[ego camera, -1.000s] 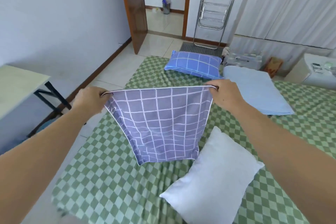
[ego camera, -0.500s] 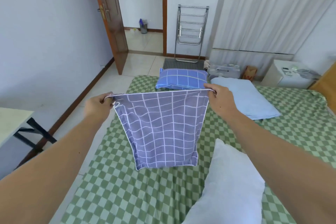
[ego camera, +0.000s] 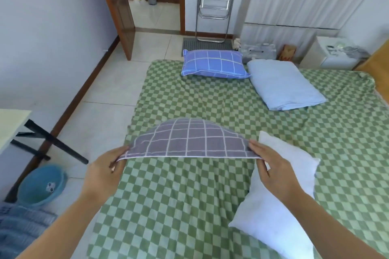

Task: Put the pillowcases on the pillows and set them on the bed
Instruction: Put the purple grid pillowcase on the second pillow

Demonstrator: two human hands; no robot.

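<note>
The bed (ego camera: 221,206), covered by a green-and-white checked sheet, filled most of the view. A bare white pillow (ego camera: 280,202) lay on it at the near right, tilted, under the right forearm. Farther off, a folded pale blue blanket (ego camera: 284,84) was laid near the far edge, and just beside it on the left rested a pillow already cased in blue check (ego camera: 212,64). A grey-purple checked pillowcase (ego camera: 189,141) was held above the sheet in the middle, stretched between both hands and billowed upward away from the person. Its near left corner was pinched by the left hand (ego camera: 105,171), thumb on top; its near right corner was pinched in the grip of the right hand (ego camera: 271,171). On the floor at the left, a blue basin (ego camera: 40,185) was seen beneath a counter (ego camera: 10,124).
</note>
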